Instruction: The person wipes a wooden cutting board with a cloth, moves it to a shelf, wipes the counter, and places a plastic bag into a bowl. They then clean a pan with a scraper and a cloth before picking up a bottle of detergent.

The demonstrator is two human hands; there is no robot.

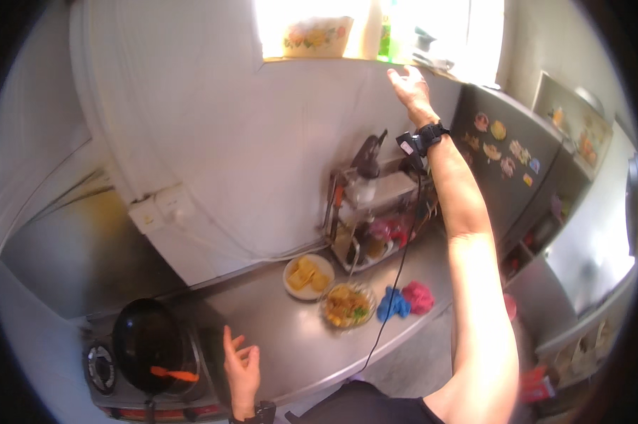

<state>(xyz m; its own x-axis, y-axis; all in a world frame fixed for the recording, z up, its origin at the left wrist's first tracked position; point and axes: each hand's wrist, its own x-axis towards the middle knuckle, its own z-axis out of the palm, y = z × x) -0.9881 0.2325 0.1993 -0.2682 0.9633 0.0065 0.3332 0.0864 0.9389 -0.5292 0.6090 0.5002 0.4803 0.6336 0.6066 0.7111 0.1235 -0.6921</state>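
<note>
My right hand (410, 91) is raised at the end of an outstretched arm, its fingers apart just below the window sill, close under a green-labelled bottle (385, 37). It holds nothing. Low at the left, my left hand (242, 365) hovers over the steel counter (292, 350) with fingers spread, also empty. Left of it a black wok (144, 339) sits on the gas stove, with an orange spatula (174, 374) in it. On the counter are a white plate of yellow food pieces (307, 275) and a glass bowl of mixed food with green bits (348, 306).
Blue cloth (393, 305) and pink cloth (418, 297) lie beside the bowl. A metal rack (372, 212) with kitchen items stands against the wall. A floral container (319, 37) is on the sill. At the right stands a dark refrigerator (509, 143) with magnets. A thin black cable hangs from the right wrist.
</note>
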